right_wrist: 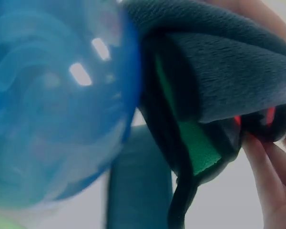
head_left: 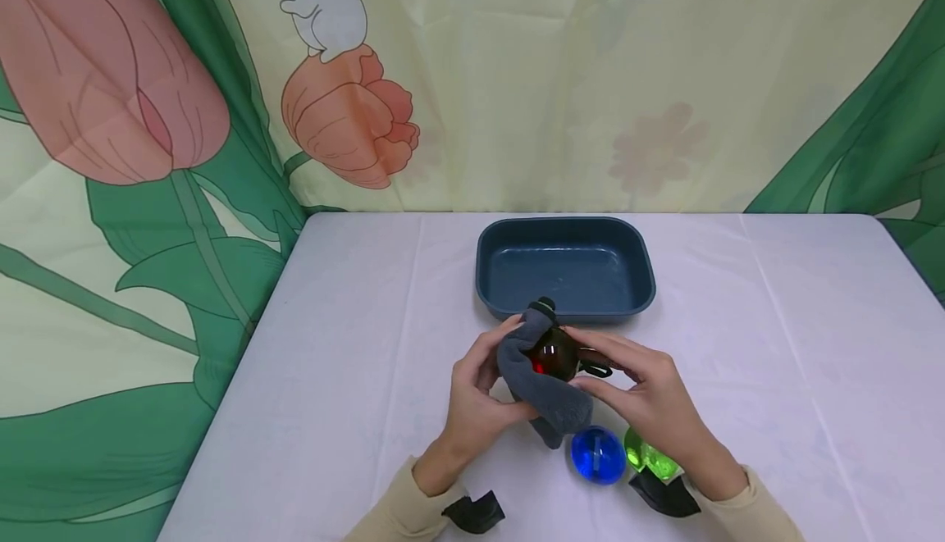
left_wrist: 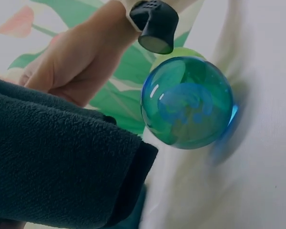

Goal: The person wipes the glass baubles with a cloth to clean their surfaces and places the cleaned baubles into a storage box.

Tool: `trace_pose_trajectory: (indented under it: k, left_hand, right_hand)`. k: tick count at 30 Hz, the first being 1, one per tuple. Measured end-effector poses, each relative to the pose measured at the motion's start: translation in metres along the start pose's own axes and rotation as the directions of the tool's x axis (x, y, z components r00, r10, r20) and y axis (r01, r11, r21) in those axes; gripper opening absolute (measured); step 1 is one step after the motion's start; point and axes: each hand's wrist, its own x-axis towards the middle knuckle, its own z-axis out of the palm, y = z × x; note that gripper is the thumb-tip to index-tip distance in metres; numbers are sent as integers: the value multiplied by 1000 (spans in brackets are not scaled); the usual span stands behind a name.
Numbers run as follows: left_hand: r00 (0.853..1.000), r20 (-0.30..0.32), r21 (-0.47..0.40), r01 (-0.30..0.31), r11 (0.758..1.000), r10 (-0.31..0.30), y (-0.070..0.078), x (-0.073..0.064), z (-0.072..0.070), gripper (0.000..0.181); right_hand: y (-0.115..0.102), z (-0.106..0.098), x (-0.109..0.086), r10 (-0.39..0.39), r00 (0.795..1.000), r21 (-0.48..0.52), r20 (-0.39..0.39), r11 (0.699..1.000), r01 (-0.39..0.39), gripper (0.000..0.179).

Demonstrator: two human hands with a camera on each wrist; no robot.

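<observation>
A dark red glass ball (head_left: pixel 555 353) sits partly wrapped in a grey cloth (head_left: pixel 533 378) with black edging and a green patch inside. My left hand (head_left: pixel 480 390) grips the cloth from the left, fingers behind it and thumb on its front fold. With thumb and fingers, my right hand (head_left: pixel 650 386) holds the ball on its right side. A black loop (head_left: pixel 596 364) shows between those fingers. Just below the hands, a clear blue ball (head_left: pixel 598 455) lies on the table, large in the left wrist view. Beside it, a green ball (head_left: pixel 650 452) is partly hidden under my right wrist.
A dark blue rectangular basin (head_left: pixel 564 267) stands right behind the hands. The white-covered table (head_left: pixel 354 329) reaches back to a hanging flowered cloth (head_left: pixel 517 99). Black wrist-camera pieces (head_left: pixel 475 512) sit by my sleeves.
</observation>
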Motion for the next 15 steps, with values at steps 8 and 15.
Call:
trace_pose_trajectory:
  k: [8, 15]
  left_hand:
    - [1000, -9, 1, 22, 1000, -22, -1, 2, -4, 78]
    - [999, -22, -24, 45, 999, -46, -4, 0, -4, 79]
  right_hand:
    - [0, 0, 0, 43, 998, -26, 51, 999, -42, 70]
    - [-2, -2, -1, -33, 994, -75, 106, 996, 41, 55]
